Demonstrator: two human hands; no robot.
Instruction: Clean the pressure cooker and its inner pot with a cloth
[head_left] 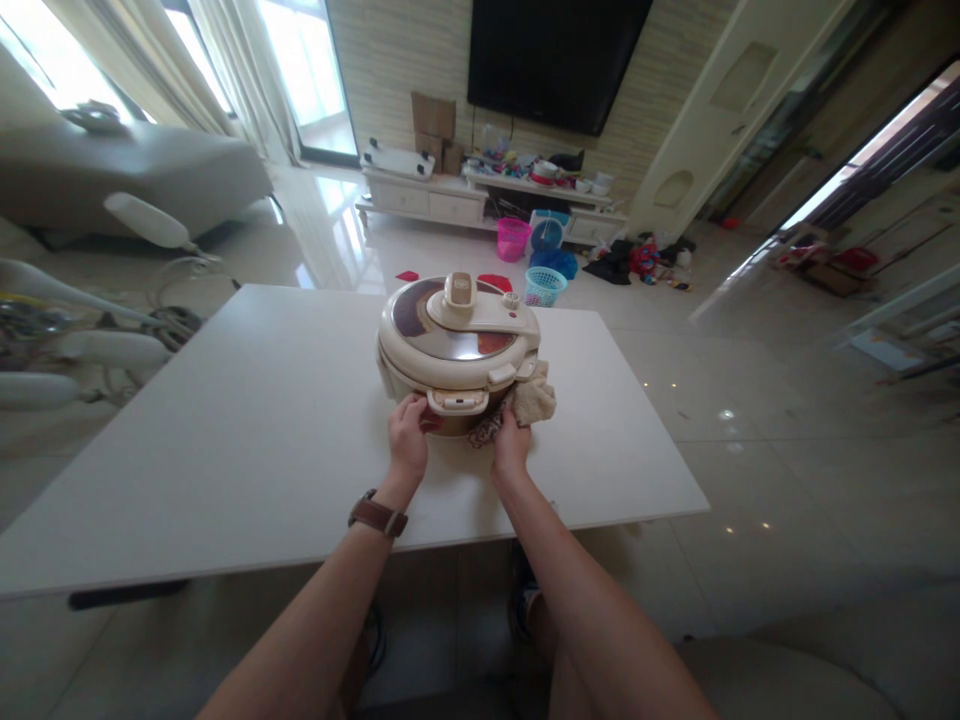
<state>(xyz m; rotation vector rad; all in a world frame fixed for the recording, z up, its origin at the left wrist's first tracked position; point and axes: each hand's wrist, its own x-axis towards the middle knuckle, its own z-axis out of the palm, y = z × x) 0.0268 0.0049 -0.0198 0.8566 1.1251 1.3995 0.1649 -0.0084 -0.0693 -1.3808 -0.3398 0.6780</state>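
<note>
A cream pressure cooker with a shiny lid and a knob on top stands on the white table. Its front handle points toward me. My left hand, below a brown-strapped watch, has its fingers bent around the cooker's front left, just beside that handle; the fingertips are partly hidden. On the other side, my right hand is closed on a beige cloth with a dark pattern, pressed to the cooker's lower right side.
Behind the table, a pink basket and a turquoise basket rest on the tiled floor. A low white cabinet holding clutter runs under a television. White-padded equipment is close to the table's left edge.
</note>
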